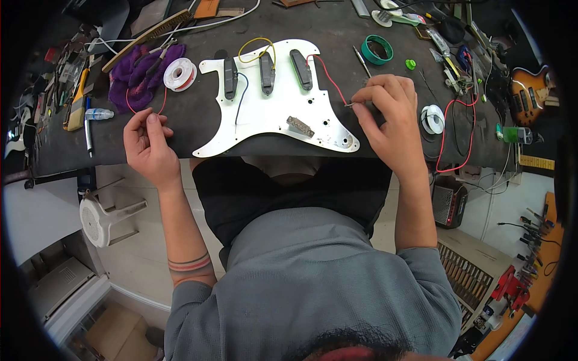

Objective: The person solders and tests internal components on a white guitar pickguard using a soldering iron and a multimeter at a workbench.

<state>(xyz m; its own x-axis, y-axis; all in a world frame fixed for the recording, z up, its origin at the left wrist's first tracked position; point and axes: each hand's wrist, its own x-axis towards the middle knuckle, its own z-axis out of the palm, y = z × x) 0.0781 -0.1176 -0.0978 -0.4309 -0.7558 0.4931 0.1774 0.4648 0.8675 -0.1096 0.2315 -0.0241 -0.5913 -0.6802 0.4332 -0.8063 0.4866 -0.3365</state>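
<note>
A white guitar pickguard [259, 115] lies at the front edge of the dark bench, with three black pickups set in it. From the right pickup [301, 71] a red lead wire [330, 78] runs to my right hand [391, 123], whose thumb and forefinger pinch its end. My left hand [150, 143] is closed around a looped red wire [165, 100] beside a white wire spool [180, 74]. A yellow wire [251, 41] arcs from the middle pickup, and a blue wire [243, 96] trails from the left one. On the pickguard rests a small metal part [300, 126].
Left of the pickguard are a crumpled purple cloth [129, 78], a small bottle [99, 114] and a pen [88, 135]. A soldering-iron-like tool [362, 62], green tape roll [377, 50] and another spool [432, 119] lie right. Tools crowd both sides. A white stool [96, 219] stands below left.
</note>
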